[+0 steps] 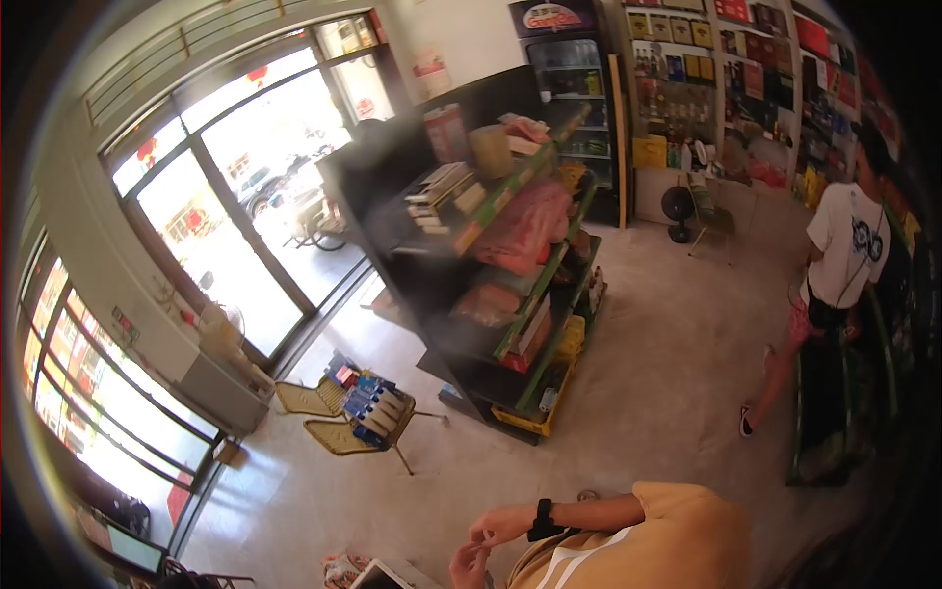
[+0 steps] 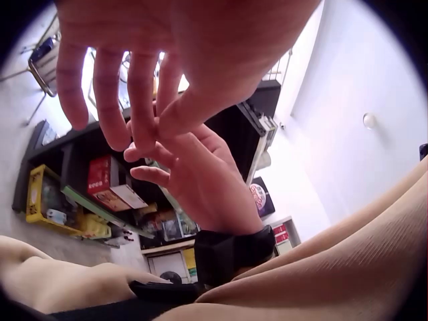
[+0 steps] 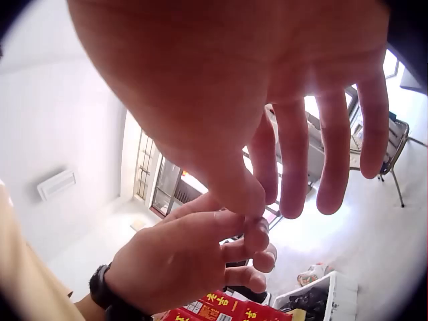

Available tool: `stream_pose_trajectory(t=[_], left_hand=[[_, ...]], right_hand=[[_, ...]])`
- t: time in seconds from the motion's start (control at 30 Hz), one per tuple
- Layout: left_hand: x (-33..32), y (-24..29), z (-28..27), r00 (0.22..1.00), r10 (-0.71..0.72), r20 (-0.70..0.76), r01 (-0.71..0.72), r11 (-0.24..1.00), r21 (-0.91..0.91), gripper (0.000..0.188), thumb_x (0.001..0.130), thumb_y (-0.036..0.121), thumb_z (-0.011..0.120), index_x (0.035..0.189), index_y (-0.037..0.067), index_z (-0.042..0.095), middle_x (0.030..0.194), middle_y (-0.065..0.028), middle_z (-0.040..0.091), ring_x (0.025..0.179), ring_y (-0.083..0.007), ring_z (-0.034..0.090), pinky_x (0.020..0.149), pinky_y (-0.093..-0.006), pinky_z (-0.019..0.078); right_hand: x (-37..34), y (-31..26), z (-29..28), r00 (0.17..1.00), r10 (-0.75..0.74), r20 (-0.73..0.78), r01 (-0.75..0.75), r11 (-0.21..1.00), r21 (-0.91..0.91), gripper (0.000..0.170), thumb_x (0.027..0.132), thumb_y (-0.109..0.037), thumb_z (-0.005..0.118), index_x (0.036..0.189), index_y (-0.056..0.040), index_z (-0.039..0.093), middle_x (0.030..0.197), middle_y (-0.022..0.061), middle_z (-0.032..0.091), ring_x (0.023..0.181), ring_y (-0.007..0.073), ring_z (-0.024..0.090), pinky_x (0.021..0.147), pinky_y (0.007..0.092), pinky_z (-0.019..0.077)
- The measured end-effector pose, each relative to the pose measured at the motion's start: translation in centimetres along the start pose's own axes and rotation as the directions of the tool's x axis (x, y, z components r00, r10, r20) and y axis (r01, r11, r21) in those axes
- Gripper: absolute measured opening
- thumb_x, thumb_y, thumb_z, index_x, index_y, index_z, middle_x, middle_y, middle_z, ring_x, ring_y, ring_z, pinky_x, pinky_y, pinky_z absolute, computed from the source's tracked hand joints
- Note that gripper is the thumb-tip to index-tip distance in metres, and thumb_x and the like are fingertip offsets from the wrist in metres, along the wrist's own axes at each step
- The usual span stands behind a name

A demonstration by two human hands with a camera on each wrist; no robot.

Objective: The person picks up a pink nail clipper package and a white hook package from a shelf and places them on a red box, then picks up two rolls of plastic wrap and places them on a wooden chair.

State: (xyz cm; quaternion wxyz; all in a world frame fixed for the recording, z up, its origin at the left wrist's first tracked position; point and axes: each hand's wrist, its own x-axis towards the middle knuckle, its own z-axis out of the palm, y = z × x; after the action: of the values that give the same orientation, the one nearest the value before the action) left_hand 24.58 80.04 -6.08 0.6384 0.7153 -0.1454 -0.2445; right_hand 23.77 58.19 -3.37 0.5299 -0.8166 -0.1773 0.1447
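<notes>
Both bare hands meet in front of the orange-shirted body at the bottom of the head view. My right hand (image 1: 503,524), with a black band at its wrist, lies above my left hand (image 1: 469,566). Their fingertips touch or overlap, and no object shows between them. Seen close in the left wrist view, the left hand (image 2: 167,60) has its long fingers loosely extended, its thumb tip at the right hand (image 2: 207,180). From the right wrist view, the right hand (image 3: 247,87) has relaxed fingers, its thumb against the fingers of the left hand (image 3: 174,261).
A dark shelf unit (image 1: 461,344) carries boxes and packets. Left of it, a chair (image 1: 324,437) holds bottles and blue packs. A white box (image 3: 341,297) and red packages (image 3: 221,309) are below the hands. Another person (image 1: 849,245) stands at right; a drinks fridge (image 1: 574,118) is behind.
</notes>
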Motion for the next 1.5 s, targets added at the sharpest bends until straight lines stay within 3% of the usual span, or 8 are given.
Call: stream_pose_trajectory(t=[0.17, 0.2, 0.33, 0.57, 0.9, 1.1, 1.27, 1.5], left_hand=[[7.9, -0.4, 10.1, 0.968, 0.105, 0.227, -0.07, 0.985, -0.157, 0.017, 0.094, 0.015, 0.068, 0.106, 0.003, 0.064, 0.097, -0.0049, 0.067, 0.087, -0.0112, 0.061, 0.08, -0.0262, 0.0493], [7.4, 6.2, 14.4, 0.942, 0.239, 0.234, -0.192, 0.959, -0.208, 0.019, 0.096, 0.014, 0.064, 0.112, 0.005, 0.064, 0.1, -0.0085, 0.067, 0.083, -0.0164, 0.063, 0.075, -0.0294, 0.0515], [13.2, 5.9, 20.4, 0.861, -0.056, 0.505, -0.013, 0.991, 0.133, 0.028, 0.095, 0.006, 0.062, 0.123, 0.0, 0.056, 0.097, -0.0131, 0.073, 0.09, -0.016, 0.069, 0.08, -0.0256, 0.0541], [18.8, 9.4, 31.1, 0.544, -0.089, 0.834, -0.07, 0.986, 0.151, 0.028, 0.101, 0.014, 0.055, 0.126, 0.002, 0.058, 0.105, -0.0087, 0.071, 0.097, -0.0148, 0.068, 0.085, -0.0275, 0.0524], [27.8, 9.3, 44.5, 0.297, -0.15, 0.943, -0.225, 0.949, 0.222, 0.028, 0.098, 0.018, 0.06, 0.124, 0.006, 0.059, 0.105, -0.0065, 0.069, 0.096, -0.0137, 0.066, 0.086, -0.0286, 0.0503], [38.0, 9.0, 52.7, 0.338, -0.035, 0.941, 0.048, 0.999, 0.02, 0.021, 0.098, 0.017, 0.06, 0.116, 0.006, 0.061, 0.099, -0.0048, 0.068, 0.094, -0.0116, 0.066, 0.084, -0.0267, 0.0502], [46.4, 14.1, 57.9, 0.475, 0.15, 0.867, -0.162, 0.983, -0.082, 0.025, 0.097, 0.023, 0.064, 0.114, 0.005, 0.063, 0.099, -0.0033, 0.068, 0.092, -0.0112, 0.066, 0.078, -0.0254, 0.0504], [50.8, 17.7, 58.7, 0.604, -0.016, 0.797, -0.108, 0.989, 0.102, 0.025, 0.097, 0.023, 0.063, 0.114, 0.006, 0.063, 0.099, -0.0034, 0.068, 0.091, -0.0107, 0.066, 0.079, -0.0267, 0.0506]], right_hand=[[-8.3, 2.3, -9.0, 0.975, 0.135, -0.179, -0.141, 0.99, -0.02, 0.03, 0.091, -0.03, 0.064, 0.111, -0.0077, 0.067, 0.096, 0.0117, 0.072, 0.085, 0.0261, 0.068, 0.076, 0.0373, 0.0522], [-10.1, 3.0, -10.5, 0.961, 0.177, -0.213, -0.186, 0.982, -0.023, 0.032, 0.091, -0.032, 0.065, 0.112, -0.0075, 0.067, 0.098, 0.0119, 0.072, 0.087, 0.0259, 0.069, 0.079, 0.0363, 0.0528], [-17.6, 7.1, -14.5, 0.891, 0.231, -0.392, -0.246, 0.969, 0.012, 0.031, 0.093, -0.029, 0.064, 0.116, -0.0073, 0.066, 0.097, 0.0099, 0.074, 0.089, 0.0237, 0.071, 0.08, 0.0336, 0.0535], [-28.7, 7.9, -17.5, 0.625, 0.478, -0.617, -0.262, 0.873, 0.411, 0.026, 0.094, -0.026, 0.067, 0.106, -0.0039, 0.071, 0.091, 0.007, 0.074, 0.082, 0.0133, 0.07, 0.075, 0.0277, 0.053], [-35.1, 16.2, -21.1, 0.311, 0.569, -0.762, -0.097, 0.816, 0.57, 0.023, 0.095, -0.024, 0.065, 0.102, -0.0024, 0.069, 0.089, 0.0055, 0.072, 0.08, 0.0114, 0.066, 0.074, 0.0274, 0.0525], [-36.3, 15.9, -38.4, 0.419, 0.51, -0.751, -0.304, 0.858, 0.413, 0.026, 0.095, -0.024, 0.065, 0.111, -0.0032, 0.066, 0.093, 0.0056, 0.071, 0.085, 0.0132, 0.066, 0.078, 0.0276, 0.0515], [-36.4, 16.0, -54.5, 0.42, 0.393, -0.818, -0.445, 0.875, 0.192, 0.026, 0.094, -0.025, 0.067, 0.111, -0.0058, 0.067, 0.093, 0.0036, 0.071, 0.085, 0.0127, 0.066, 0.077, 0.0291, 0.0512], [-33.8, 15.4, -71.0, 0.46, 0.092, -0.883, -0.269, 0.962, -0.04, 0.021, 0.091, -0.02, 0.069, 0.107, -0.0062, 0.068, 0.096, 0.0045, 0.071, 0.086, 0.0135, 0.066, 0.077, 0.0293, 0.0504]])
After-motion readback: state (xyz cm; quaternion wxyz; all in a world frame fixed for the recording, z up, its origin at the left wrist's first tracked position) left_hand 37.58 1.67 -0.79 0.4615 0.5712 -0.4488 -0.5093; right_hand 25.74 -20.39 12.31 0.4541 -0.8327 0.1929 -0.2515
